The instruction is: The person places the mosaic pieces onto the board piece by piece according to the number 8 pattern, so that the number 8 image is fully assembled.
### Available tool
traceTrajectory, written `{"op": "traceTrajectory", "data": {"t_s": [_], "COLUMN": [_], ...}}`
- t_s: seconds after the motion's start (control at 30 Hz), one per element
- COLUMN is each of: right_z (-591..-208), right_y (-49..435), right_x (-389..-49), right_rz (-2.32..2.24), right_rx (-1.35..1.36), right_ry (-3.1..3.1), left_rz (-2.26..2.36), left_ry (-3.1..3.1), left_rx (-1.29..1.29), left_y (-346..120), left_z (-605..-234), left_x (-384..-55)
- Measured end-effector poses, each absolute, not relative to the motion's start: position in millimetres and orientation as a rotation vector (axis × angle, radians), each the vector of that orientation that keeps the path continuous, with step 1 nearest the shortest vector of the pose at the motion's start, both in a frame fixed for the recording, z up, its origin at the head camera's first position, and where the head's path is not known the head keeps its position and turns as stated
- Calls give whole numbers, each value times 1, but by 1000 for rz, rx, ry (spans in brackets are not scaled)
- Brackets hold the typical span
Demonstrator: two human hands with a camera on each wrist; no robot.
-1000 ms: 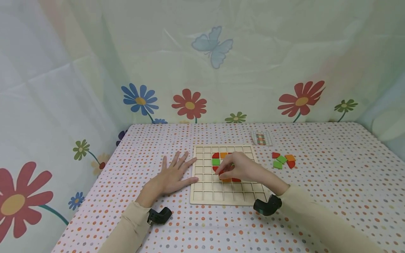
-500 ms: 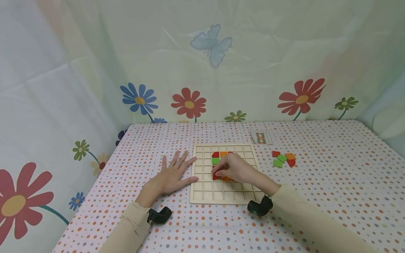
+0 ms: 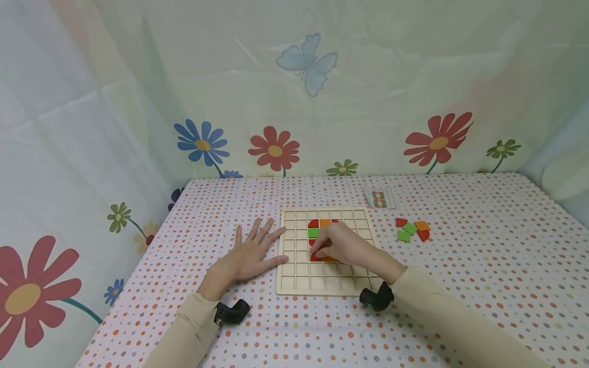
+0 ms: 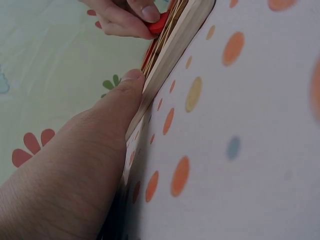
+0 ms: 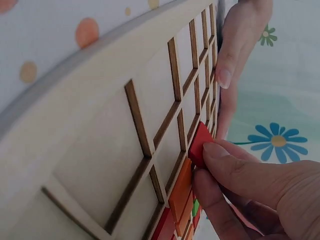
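A light wooden grid board (image 3: 294,283) lies on the table, with red, orange and green tiles set in its middle cells. My right hand (image 3: 342,245) pinches a red tile (image 5: 200,142) between thumb and fingers, tilted at a cell beside an orange tile (image 5: 180,187). Its fingers and palm cover part of the tile pattern in the head view. My left hand (image 3: 250,255) lies flat with fingers spread, thumb and fingertips touching the board's left edge. In the left wrist view the left thumb (image 4: 127,95) rests against the board's side.
Right of the board lies a small pile of loose tiles (image 3: 409,228), red, green and orange. A printed pattern card (image 3: 380,198) is behind the board on the right. The dotted tablecloth (image 3: 483,245) reaches back to a flowered curtain (image 3: 368,102).
My right hand has moved a little left and come down with the red tile at the front left of the pattern. The left hand has stayed at the board's edge.
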State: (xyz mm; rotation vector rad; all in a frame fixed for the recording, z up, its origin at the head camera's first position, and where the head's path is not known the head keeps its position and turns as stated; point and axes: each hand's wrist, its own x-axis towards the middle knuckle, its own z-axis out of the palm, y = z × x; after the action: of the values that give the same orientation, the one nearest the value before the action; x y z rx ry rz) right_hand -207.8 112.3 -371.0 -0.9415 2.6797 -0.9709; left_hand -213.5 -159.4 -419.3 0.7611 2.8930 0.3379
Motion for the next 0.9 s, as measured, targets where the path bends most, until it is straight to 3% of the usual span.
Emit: {"op": "traceTrajectory", "data": {"t_s": [0.5, 0.9], "right_z": [-370, -375], "right_y": [112, 112], "right_x": [-207, -204], "right_rz": [-769, -769], "right_rx": [-1259, -1244], "right_ry": [2739, 2775], "left_rz": [328, 356], "left_ry": [2894, 2897], "left_rx": [762, 770], "left_y": [-159, -160], "left_z": [-419, -421], "left_x": [-215, -214]}}
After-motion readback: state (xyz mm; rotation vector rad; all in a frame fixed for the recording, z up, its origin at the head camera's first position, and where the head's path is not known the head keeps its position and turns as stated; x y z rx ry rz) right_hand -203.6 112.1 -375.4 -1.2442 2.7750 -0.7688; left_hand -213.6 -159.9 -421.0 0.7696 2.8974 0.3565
